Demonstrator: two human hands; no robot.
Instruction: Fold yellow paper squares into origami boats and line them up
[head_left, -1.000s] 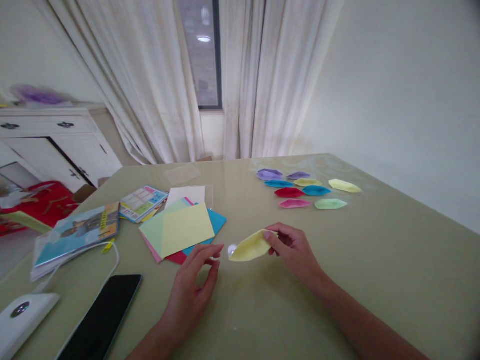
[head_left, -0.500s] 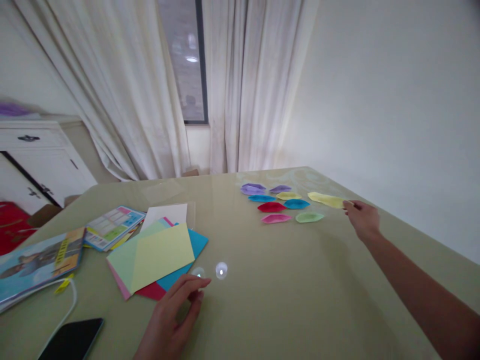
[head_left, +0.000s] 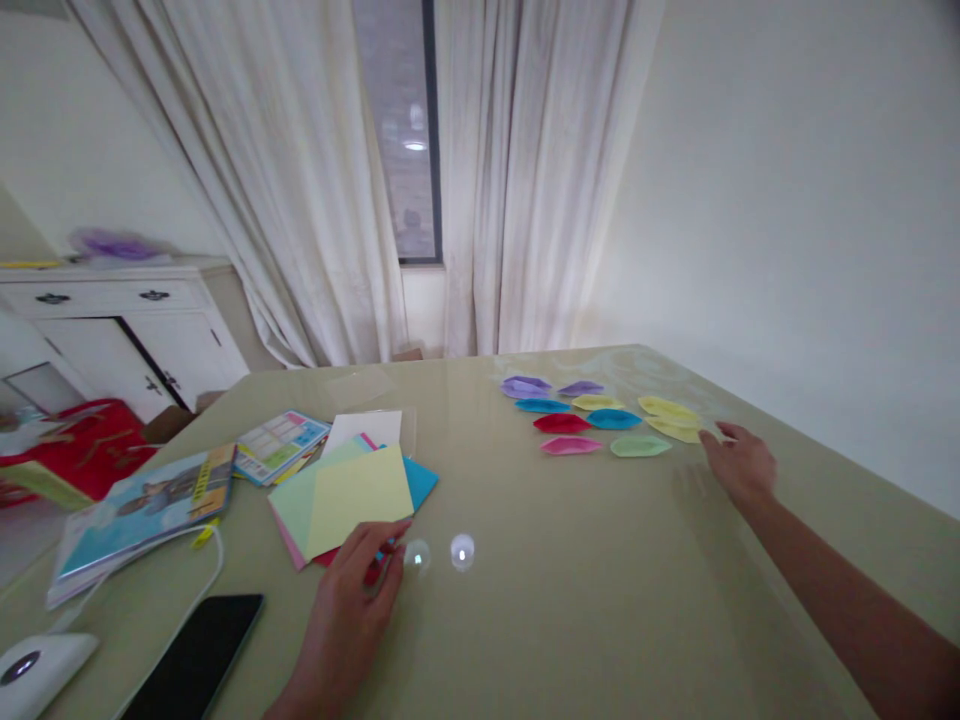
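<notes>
My right hand (head_left: 739, 462) is at the right side of the table with thumb and fingers apart, nothing in its grasp. Its thumb tip is at the near end of two overlapping yellow folded paper pieces (head_left: 671, 412). Several other boat-shaped folded papers lie to their left, among them a green one (head_left: 640, 446), a red one (head_left: 562, 424), a pink one (head_left: 571, 446) and a purple one (head_left: 525, 386). My left hand (head_left: 349, 590) hovers at the near edge of a fanned stack of coloured paper sheets (head_left: 361, 498). Its thumb and forefinger are separated, holding nothing.
A black phone (head_left: 196, 655) and a white device (head_left: 45, 670) lie at the near left by a white cable (head_left: 219, 560). Beyond them are a picture book (head_left: 150, 505) and printed cards (head_left: 283, 446). A wall (head_left: 825, 250) borders the right table edge.
My right hand has let go of the yellow folded piece, which now lies overlapping another yellow one. The view has turned left. My left hand is nearer the paper stack.
</notes>
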